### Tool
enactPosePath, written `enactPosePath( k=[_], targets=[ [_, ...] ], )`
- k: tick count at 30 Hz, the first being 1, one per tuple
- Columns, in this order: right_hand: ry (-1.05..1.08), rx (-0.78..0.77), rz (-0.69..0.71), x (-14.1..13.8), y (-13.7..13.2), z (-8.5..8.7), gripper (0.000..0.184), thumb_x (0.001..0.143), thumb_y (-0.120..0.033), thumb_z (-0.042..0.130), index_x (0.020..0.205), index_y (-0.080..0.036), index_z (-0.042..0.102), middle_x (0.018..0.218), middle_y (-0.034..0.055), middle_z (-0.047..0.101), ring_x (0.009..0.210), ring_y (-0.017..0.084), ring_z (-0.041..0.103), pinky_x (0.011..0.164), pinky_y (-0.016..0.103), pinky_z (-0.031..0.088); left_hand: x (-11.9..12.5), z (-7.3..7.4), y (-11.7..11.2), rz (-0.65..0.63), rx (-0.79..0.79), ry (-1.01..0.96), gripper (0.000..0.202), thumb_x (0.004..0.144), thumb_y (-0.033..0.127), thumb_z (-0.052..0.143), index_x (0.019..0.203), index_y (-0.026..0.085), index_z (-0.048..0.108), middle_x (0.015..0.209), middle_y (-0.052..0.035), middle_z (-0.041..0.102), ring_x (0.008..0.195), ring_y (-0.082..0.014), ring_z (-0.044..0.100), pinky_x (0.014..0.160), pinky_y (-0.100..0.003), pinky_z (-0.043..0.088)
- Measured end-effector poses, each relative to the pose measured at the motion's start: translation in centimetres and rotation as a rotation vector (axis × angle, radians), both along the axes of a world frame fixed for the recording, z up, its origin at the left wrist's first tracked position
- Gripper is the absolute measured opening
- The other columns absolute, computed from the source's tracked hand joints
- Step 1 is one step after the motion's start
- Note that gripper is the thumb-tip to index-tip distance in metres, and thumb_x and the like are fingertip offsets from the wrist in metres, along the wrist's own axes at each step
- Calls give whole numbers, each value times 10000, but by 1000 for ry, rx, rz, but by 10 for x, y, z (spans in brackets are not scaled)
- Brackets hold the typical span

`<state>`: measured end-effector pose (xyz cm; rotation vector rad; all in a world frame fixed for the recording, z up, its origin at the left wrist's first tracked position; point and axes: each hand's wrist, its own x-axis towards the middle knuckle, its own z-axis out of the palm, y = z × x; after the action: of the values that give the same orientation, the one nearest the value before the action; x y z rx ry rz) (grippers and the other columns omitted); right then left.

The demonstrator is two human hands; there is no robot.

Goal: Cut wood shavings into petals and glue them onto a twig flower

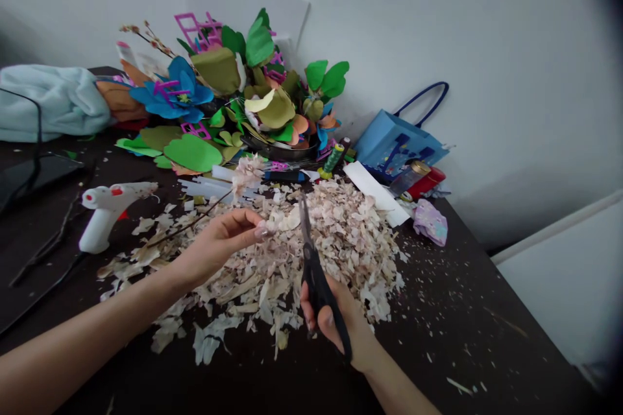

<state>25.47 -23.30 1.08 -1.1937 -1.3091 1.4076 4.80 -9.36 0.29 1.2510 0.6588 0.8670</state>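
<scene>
My right hand (341,324) is wrapped round the black handles of a pair of scissors (315,272), whose blades look closed and point away from me over the pile. Thumb and fingertips of my left hand (221,243) pinch a pale petal-like scrap (280,220), left of the blades. Beneath both hands spreads a pile of thin cream and pinkish scraps (341,233), crumpled and torn. Behind the left hand, a brown twig (192,224) with a pale pink flower cluster (248,172) at its tip lies over the scraps.
A white glue gun (104,214) stands at left with its cord. At the back rise green, blue and olive felt-like flowers (219,71). A blue bag (396,139), a clear jar (411,176), a white strip (374,193) and a crumpled lilac cloth (431,222) lie to the right.
</scene>
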Motion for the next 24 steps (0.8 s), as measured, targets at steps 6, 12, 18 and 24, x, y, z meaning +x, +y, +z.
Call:
enactPosePath(
  k=[6, 12, 18, 24],
  targets=[
    [-114, -162, 116, 10, 3, 13, 698, 671, -855, 535, 830, -175, 533, 609, -23, 447, 516, 105, 395, 492, 246, 350, -5, 2, 9, 67, 22, -59, 148, 775, 321, 773, 808, 206, 685, 804, 0, 697, 768, -122, 624, 733, -228, 474],
    [-106, -203, 152, 15, 6, 12, 689, 681, -854, 525, 829, -181, 520, 627, 1, 489, 514, 124, 468, 501, 261, 416, -4, -2, 16, 117, -130, -184, 170, 745, 332, 799, 786, 195, 706, 786, -23, 726, 727, -130, 636, 702, -238, 498],
    [-89, -237, 151, 14, 9, 7, 727, 640, -883, 520, 823, -180, 527, 619, 3, 494, 503, 129, 483, 511, 272, 450, -4, 0, 18, 128, -461, -280, 134, 737, 234, 804, 767, 156, 700, 811, -40, 722, 702, -126, 640, 648, -233, 532],
    [-63, -246, 119, 13, 11, 9, 675, 663, -854, 541, 813, -196, 536, 693, 23, 499, 542, 145, 499, 536, 295, 463, -4, 1, 18, 152, -568, -274, 124, 737, 196, 804, 783, 150, 698, 850, -57, 734, 702, -122, 651, 645, -223, 542]
  ],
)
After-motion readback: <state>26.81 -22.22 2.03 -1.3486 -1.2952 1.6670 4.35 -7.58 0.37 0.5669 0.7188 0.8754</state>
